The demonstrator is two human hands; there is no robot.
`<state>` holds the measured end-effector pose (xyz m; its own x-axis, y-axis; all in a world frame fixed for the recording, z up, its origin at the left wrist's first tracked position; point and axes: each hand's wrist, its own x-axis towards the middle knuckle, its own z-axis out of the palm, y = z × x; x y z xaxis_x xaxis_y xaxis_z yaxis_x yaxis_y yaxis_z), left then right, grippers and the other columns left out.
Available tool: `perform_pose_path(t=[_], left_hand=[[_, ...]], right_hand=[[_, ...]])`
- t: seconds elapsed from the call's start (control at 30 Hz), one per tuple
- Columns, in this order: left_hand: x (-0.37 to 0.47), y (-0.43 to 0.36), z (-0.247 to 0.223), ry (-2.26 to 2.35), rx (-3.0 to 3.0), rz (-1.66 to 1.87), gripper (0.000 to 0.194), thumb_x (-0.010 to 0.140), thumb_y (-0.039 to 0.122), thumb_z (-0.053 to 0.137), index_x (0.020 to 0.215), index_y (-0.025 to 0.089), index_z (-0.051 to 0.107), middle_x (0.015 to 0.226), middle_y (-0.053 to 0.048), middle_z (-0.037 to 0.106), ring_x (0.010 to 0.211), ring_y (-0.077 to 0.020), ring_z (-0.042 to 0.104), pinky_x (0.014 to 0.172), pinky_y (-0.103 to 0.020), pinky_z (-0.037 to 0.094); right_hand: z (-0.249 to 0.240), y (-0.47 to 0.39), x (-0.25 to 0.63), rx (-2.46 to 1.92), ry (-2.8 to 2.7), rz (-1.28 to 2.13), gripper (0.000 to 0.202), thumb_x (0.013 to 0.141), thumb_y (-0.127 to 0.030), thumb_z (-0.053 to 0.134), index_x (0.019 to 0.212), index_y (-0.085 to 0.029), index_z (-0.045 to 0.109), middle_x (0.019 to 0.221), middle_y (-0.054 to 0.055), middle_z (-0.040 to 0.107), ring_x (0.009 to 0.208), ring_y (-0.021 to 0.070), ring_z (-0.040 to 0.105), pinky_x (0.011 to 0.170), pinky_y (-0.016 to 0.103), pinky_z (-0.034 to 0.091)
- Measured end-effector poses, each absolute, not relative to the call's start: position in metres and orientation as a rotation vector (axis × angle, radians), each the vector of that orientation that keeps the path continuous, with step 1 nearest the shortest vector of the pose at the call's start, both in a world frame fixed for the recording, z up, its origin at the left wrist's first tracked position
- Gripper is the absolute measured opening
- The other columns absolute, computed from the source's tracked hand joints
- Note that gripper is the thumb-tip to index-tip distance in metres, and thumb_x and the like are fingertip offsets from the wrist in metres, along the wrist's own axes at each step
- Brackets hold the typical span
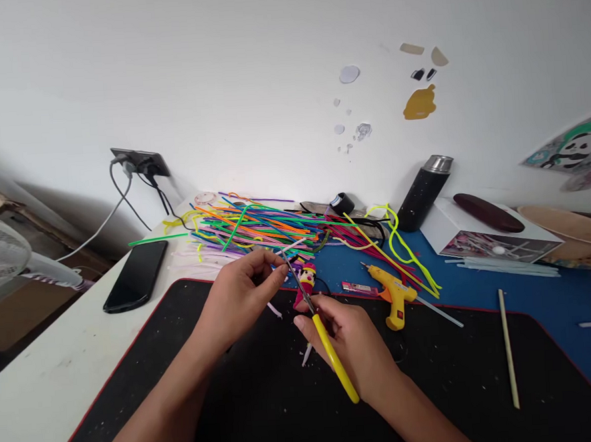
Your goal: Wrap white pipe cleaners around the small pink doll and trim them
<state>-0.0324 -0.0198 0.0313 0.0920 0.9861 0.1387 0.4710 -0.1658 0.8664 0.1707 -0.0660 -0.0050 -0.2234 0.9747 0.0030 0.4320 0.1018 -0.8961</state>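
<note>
Fan (1,249) sits farthest left, well apart from the black mat (266,403), then a dark-screened phone (137,277) lies on the white tabletop (58,355) just off the mat's left side. Left hand (242,284) is up over the mat's far part, thumb and fingers pinching a skinny white strip (295,245). Past the mat's far edge there's a messy heap of colorful pipe cleaners (255,220). A little pink-and-yellow figure (307,275) is at that same edge; can't tell if any fingers touch it. Yellow-handled scissors (334,359) slant over the middle of the mat, tips up by the strip, with the right hand (355,337) curled around them. Yellow glue gun (397,291) straddles the mat's far edge, a black flask (424,193) leans beyond it, and a pale stick (508,351) lies on the mat's right part.
</note>
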Motion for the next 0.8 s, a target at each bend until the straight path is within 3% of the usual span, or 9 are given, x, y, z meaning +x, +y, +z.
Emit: perform_pose_path(t=[0.17,0.4,0.8], left_hand=[[-0.0341,-0.0190,0.0304,1.429,1.708,1.029,0.027,0.095,0.046,0.065,0.094,0.020,0.073,0.078,0.000,0.070,0.068,-0.0166,0.061,0.062,-0.027,0.041],[-0.0322,-0.0193,0.0301,1.442,1.687,1.043,0.028,0.095,0.045,0.065,0.088,0.020,0.072,0.074,0.001,0.065,0.065,-0.0151,0.055,0.060,-0.027,0.038],[-0.0330,-0.0210,0.0309,1.462,1.668,1.095,0.024,0.095,0.043,0.067,0.091,0.019,0.073,0.073,0.001,0.065,0.064,-0.0143,0.053,0.060,-0.026,0.038]], right_hand=[[-0.0052,-0.0656,0.1705,-1.365,-1.744,1.092,0.026,0.094,-0.042,0.072,0.109,-0.021,0.078,0.086,0.004,0.080,0.073,0.0209,0.073,0.069,0.027,0.056],[-0.0053,-0.0655,0.1727,-1.345,-1.752,1.106,0.029,0.097,-0.041,0.072,0.116,-0.021,0.078,0.102,0.008,0.083,0.087,0.0244,0.078,0.081,0.030,0.059],[0.0005,-0.0677,0.1745,-1.322,-1.861,1.076,0.047,0.094,-0.055,0.078,0.124,-0.020,0.077,0.081,0.002,0.070,0.069,0.0178,0.061,0.062,0.026,0.048]])
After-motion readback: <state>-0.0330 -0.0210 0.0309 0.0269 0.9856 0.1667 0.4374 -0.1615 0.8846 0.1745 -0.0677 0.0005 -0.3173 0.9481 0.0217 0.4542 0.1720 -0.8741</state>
